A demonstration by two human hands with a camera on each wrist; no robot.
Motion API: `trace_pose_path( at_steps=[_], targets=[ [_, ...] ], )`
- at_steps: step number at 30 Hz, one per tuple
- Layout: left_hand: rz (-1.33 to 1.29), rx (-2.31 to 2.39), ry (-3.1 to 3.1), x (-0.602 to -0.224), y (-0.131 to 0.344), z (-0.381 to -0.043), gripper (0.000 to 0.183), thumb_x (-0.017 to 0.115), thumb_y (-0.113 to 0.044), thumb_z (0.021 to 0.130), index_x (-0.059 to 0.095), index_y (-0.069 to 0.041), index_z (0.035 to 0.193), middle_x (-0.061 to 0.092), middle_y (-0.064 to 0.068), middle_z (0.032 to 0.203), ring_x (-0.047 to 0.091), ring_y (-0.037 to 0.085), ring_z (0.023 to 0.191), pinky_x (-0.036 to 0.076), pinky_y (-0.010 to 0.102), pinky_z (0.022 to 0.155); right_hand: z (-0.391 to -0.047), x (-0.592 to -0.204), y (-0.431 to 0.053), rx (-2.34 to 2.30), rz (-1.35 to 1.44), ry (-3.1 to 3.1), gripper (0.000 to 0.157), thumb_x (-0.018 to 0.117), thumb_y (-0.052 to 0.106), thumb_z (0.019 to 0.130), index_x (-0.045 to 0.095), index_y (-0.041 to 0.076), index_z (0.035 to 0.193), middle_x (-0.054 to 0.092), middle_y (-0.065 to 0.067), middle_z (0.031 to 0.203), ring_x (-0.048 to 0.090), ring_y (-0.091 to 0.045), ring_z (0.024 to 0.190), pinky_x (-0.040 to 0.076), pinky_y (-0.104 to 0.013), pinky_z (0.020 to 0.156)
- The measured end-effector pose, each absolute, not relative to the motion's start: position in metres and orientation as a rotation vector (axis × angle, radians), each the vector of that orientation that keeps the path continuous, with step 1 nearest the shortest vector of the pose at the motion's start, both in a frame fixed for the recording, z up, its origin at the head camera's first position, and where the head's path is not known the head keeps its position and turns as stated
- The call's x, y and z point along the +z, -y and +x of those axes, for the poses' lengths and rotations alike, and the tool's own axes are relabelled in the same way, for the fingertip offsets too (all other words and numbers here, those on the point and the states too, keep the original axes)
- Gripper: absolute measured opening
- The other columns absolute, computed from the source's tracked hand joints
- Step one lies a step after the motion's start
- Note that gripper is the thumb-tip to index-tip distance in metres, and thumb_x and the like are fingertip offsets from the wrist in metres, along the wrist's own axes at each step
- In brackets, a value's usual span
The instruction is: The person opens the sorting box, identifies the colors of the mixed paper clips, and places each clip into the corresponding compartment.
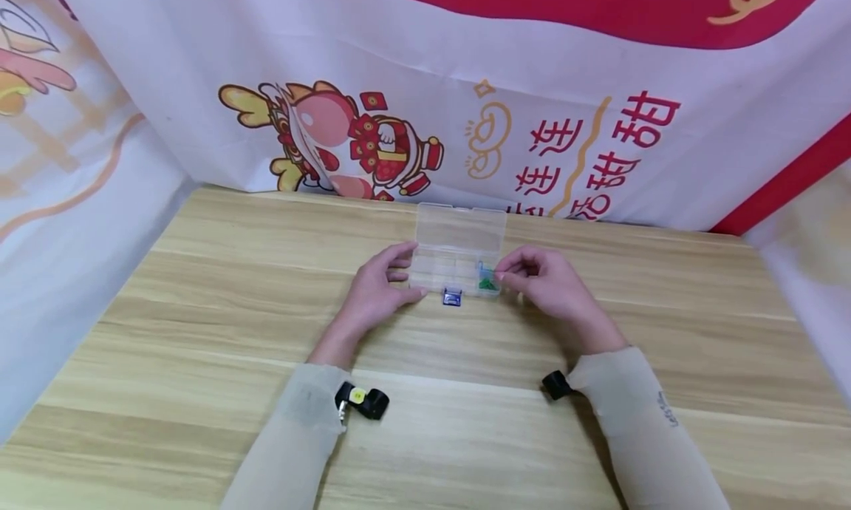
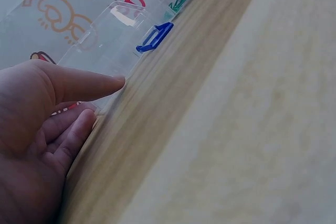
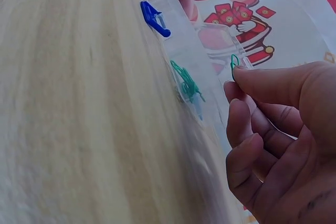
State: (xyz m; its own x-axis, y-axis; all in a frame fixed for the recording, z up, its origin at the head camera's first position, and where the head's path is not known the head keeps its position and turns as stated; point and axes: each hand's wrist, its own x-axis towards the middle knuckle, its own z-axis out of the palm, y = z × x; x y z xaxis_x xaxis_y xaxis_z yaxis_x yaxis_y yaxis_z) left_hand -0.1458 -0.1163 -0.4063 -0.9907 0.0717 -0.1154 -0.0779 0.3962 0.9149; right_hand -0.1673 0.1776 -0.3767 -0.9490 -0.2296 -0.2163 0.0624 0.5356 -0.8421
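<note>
A clear plastic compartment box (image 1: 444,267) lies on the table with its transparent lid (image 1: 460,230) raised at the back. Its blue latch (image 1: 452,297) sticks out at the front. My left hand (image 1: 377,287) holds the box's left end, thumb at the front corner and fingers at the side and back. Several green paper clips (image 3: 186,81) lie in the right-end compartment. Over that end, my right hand (image 1: 550,282) pinches one green paper clip (image 3: 234,64) between thumb and index finger. The other fingers of this hand are bent.
The wooden table (image 1: 439,436) reaches to a white printed cloth (image 1: 459,59) hanging behind the box. Another cloth (image 1: 73,199) hangs along the left side. Black wrist cameras sit at both sleeves.
</note>
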Motion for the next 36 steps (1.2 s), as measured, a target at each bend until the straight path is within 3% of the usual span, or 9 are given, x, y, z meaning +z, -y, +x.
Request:
trace_pose_path(
  at_steps=[15,27,33,36],
  targets=[
    [-0.018,1.668,-2.508,-0.405,0.119,-0.146,0.080,0.089,-0.006,0.086,0.055,-0.022,0.157,0.062,0.010,0.148,0.064,0.032,0.130,0.055,0.045,0.115,-0.167,-0.377,-0.173,-1.391,-0.194,-2.474,0.021,0.078,0.020,0.099,0.074,0.007,0.115,0.069,-0.009,0.105,0.060,-0.023,0.092,0.053,-0.026,0.073],
    [0.022,1.705,-2.487,-0.405,0.123,-0.146,0.087,0.091,-0.005,0.083,0.050,-0.018,0.159,0.060,0.012,0.151,0.063,0.034,0.132,0.054,0.046,0.117,-0.166,-0.376,-0.173,-1.411,-0.159,-2.469,0.020,0.079,0.023,0.098,0.074,0.011,0.113,0.069,-0.008,0.104,0.059,-0.024,0.091,0.052,-0.027,0.072],
    [0.044,1.685,-2.429,-0.393,0.132,-0.145,0.100,0.093,-0.015,0.084,0.036,-0.017,0.166,0.051,0.014,0.162,0.060,0.037,0.140,0.053,0.050,0.118,-0.158,-0.363,-0.178,-1.327,-0.180,-2.578,0.022,0.075,0.036,0.101,0.074,0.019,0.115,0.071,-0.007,0.111,0.062,-0.027,0.099,0.057,-0.037,0.079],
    [0.077,1.549,-2.555,-0.379,0.141,-0.144,0.094,0.088,-0.029,0.091,0.035,-0.016,0.167,0.045,0.016,0.167,0.053,0.039,0.146,0.048,0.055,0.123,-0.151,-0.352,-0.182,-1.049,-0.307,-2.819,0.042,0.070,0.045,0.104,0.069,0.015,0.134,0.072,-0.012,0.131,0.066,-0.034,0.117,0.060,-0.052,0.095]
  ],
)
